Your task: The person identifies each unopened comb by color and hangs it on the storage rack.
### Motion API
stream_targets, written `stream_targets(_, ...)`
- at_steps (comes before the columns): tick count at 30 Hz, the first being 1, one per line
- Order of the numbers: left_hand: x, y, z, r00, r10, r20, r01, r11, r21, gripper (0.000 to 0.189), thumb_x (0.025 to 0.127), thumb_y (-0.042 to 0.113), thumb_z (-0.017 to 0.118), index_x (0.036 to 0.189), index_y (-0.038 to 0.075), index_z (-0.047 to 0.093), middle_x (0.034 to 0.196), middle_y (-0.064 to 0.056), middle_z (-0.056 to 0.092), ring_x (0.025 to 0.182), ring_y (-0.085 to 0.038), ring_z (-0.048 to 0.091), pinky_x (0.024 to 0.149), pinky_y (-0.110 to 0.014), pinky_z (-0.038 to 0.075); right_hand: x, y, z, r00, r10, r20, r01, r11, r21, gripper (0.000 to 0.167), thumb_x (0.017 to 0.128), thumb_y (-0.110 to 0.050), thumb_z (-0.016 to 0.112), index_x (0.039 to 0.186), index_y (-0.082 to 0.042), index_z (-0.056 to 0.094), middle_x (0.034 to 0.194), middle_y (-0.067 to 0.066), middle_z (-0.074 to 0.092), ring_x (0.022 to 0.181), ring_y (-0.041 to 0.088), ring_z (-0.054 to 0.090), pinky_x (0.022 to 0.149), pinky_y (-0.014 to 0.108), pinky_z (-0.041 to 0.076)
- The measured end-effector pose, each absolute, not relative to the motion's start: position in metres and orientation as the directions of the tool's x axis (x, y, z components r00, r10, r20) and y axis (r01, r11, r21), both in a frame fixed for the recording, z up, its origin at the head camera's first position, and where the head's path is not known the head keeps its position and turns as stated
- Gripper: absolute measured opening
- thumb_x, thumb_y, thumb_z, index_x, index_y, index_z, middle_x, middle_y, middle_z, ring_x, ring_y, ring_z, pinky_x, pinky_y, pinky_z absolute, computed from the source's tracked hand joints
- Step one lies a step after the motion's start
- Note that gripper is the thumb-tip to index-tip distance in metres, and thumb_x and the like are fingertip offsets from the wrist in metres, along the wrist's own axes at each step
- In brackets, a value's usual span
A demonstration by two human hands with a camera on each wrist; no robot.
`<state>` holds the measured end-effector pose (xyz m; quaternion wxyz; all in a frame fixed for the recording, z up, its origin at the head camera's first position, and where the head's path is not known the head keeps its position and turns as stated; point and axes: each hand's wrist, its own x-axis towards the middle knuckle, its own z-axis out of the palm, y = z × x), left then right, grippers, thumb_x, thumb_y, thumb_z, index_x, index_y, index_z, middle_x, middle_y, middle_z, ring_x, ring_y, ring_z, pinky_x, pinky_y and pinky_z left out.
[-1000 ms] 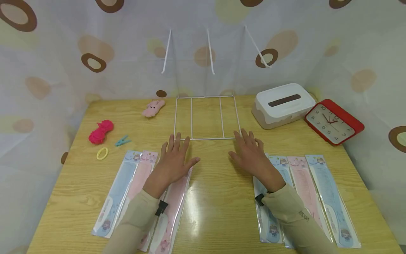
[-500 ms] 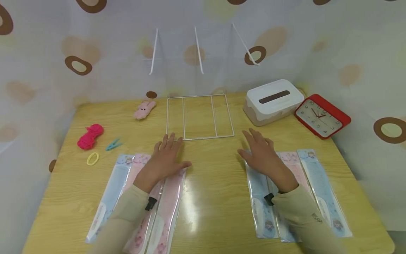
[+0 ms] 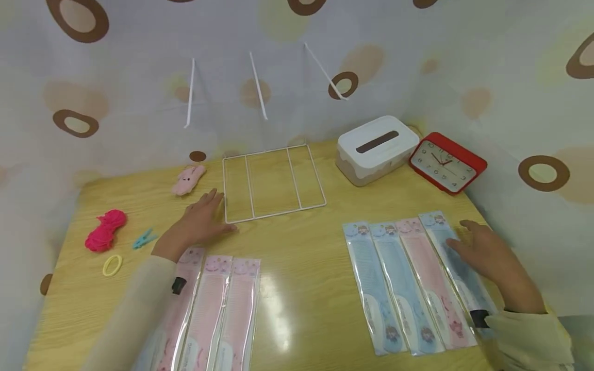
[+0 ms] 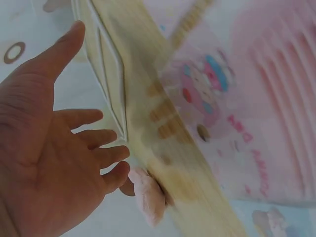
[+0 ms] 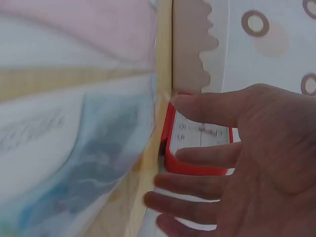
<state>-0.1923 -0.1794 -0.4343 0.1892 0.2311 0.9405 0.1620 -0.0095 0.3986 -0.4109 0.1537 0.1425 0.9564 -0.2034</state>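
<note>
My left hand is spread with straight fingers beside the front left corner of a white wire rack, holding nothing. Under its forearm lie several packaged combs; a pink comb shows fully, while a blue one is mostly covered by the sleeve. At the right, my right hand hovers with relaxed fingers over the outermost blue comb of a second row. Two more blue combs and a pink comb lie to its left. In the right wrist view the fingers overlap a red clock.
A white tissue box stands at the back right, beside the red alarm clock. On the left lie a pink plush toy, bright pink yarn, a blue clothespin and a yellow ring. White prongs stick out above the rack.
The hands have moved apart: the left towards the left off the rack's front edge, the right outward to the outermost blue comb. The head view has shifted to the right.
</note>
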Motion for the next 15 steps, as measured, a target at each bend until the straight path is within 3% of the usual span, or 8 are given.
stream_targets(6, -0.169, -0.214, -0.414, -0.816, 0.512, -0.27, 0.402, 0.837, 0.372, 0.088, 0.091, 0.051, 0.068, 0.153, -0.001, 0.033, 0.158, -0.033, 0.023, 0.141, -0.056, 0.024, 0.106, -0.076, 0.023, 0.002, 0.403, -0.413, -0.893, 0.17, -0.417, 0.318, 0.894, -0.315, 0.098, 0.092, -0.062, 0.061, 0.137, 0.021, 0.037, 0.121, 0.043, 0.052, 0.106, 0.053, 0.054, 0.081, 0.062, 0.049)
stream_targets(11, -0.159, -0.22, -0.418, -0.807, 0.535, -0.249, 0.422, 0.818, 0.39, 0.082, 0.09, 0.047, 0.071, 0.151, 0.002, 0.041, 0.154, -0.032, 0.031, 0.138, -0.054, 0.033, 0.107, -0.07, 0.03, 0.005, 0.407, -0.414, -0.841, 0.211, -0.498, 0.394, 0.871, -0.295, 0.103, 0.082, -0.064, 0.071, 0.132, 0.021, 0.039, 0.108, 0.038, 0.058, 0.089, 0.039, 0.06, 0.071, 0.051, 0.054)
stream_targets(15, -0.153, -0.211, -0.43, -0.793, 0.559, -0.242, 0.442, 0.801, 0.403, 0.083, 0.088, 0.048, 0.073, 0.152, 0.006, 0.041, 0.153, -0.031, 0.035, 0.137, -0.053, 0.036, 0.106, -0.068, 0.033, 0.01, 0.421, -0.419, -0.769, 0.238, -0.593, 0.481, 0.827, -0.291, 0.105, 0.078, -0.062, 0.076, 0.129, 0.02, 0.036, 0.103, 0.035, 0.06, 0.088, 0.036, 0.061, 0.071, 0.048, 0.052)
